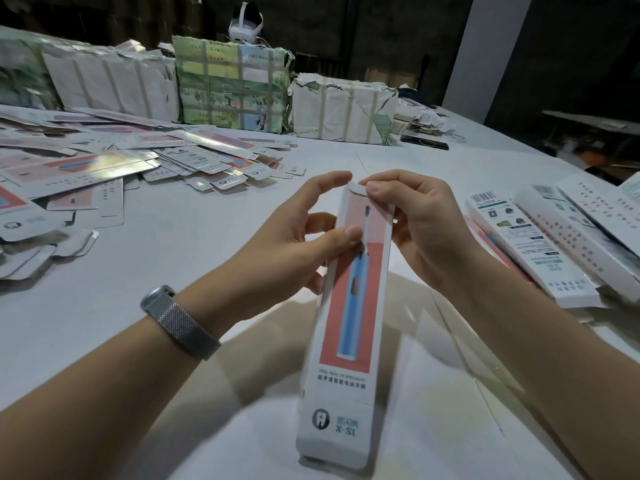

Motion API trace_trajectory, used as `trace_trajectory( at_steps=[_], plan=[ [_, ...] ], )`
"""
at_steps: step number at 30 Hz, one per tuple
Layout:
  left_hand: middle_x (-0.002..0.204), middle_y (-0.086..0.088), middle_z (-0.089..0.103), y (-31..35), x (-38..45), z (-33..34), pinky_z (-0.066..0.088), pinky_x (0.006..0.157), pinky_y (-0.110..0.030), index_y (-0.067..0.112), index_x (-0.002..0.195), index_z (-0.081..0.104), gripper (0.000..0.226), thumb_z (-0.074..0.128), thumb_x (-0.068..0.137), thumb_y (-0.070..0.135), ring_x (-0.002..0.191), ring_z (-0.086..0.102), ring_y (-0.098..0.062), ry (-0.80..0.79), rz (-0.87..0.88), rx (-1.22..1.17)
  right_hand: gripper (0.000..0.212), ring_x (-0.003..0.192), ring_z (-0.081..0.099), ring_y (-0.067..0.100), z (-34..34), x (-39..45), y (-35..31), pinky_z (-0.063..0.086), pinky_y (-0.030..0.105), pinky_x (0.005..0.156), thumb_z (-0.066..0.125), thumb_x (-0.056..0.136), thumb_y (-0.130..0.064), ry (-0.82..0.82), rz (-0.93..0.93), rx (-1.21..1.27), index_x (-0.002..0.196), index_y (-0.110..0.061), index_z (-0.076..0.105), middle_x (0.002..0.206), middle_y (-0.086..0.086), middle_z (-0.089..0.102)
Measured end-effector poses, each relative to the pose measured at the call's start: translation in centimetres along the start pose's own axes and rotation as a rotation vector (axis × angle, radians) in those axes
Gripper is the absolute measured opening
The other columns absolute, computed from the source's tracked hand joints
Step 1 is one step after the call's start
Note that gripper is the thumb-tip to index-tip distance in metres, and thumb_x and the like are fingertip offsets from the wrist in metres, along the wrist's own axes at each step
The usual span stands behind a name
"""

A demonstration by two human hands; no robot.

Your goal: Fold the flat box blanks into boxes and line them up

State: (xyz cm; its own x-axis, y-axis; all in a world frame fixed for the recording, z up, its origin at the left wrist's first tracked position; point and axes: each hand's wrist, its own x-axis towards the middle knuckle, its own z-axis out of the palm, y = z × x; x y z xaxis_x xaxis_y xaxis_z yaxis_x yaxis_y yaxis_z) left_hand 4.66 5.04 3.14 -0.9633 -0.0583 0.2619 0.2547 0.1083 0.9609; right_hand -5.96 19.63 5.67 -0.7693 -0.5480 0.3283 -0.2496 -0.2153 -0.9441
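Both hands hold one long box upright over the table.

Left hand (304, 237) grips the box (346, 306) from its left side, thumb pressed across the printed front; right hand (412, 223) pinches the small flap at the top end. The box stands between them, long axis running from the near table (207, 216) edge up and away, leaning slightly right. It is white with a red panel showing a blue toothbrush. Flat blanks (104, 168) lie heaped far left; finished boxes (554, 237) lie side by side at right.
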Motion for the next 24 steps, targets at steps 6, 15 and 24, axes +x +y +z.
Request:
trace_trajectory(
  at_steps=[6,15,24],
  plan=[
    [0.091,0.002,0.072,0.2,-0.1,0.0,0.064,0.067,-0.05,0.052,0.132,0.043,0.057,0.068,0.081,0.04,0.094,0.075,-0.027,-0.036,-0.003,0.015,0.024,0.063,0.063,0.009,-0.3,0.1,-0.2,0.05,0.021,0.055,0.06,0.091,-0.003,0.012,-0.012,-0.027,0.072,-0.012,0.071,0.066,-0.002,0.066],
    [0.094,0.002,0.074,0.1,0.0,-0.1,0.062,0.059,-0.041,0.052,0.122,0.049,0.045,0.071,0.083,0.041,0.09,0.075,-0.026,-0.018,-0.026,0.007,0.029,0.068,0.063,0.011,-0.7,0.3,-0.3,0.052,0.022,0.061,0.06,0.092,-0.006,-0.043,-0.032,-0.125,0.07,-0.017,0.074,0.07,-0.001,0.069],
    [0.099,-0.015,0.073,0.1,-0.1,-0.1,0.058,0.054,-0.034,0.036,0.118,0.049,0.04,0.065,0.081,0.035,0.078,0.075,-0.021,0.072,-0.003,-0.085,0.021,0.082,0.068,0.011,0.4,-0.2,0.5,0.058,0.029,0.073,0.052,0.1,-0.015,-0.054,-0.093,-0.14,0.098,-0.012,0.072,0.087,-0.008,0.067]
  ],
)
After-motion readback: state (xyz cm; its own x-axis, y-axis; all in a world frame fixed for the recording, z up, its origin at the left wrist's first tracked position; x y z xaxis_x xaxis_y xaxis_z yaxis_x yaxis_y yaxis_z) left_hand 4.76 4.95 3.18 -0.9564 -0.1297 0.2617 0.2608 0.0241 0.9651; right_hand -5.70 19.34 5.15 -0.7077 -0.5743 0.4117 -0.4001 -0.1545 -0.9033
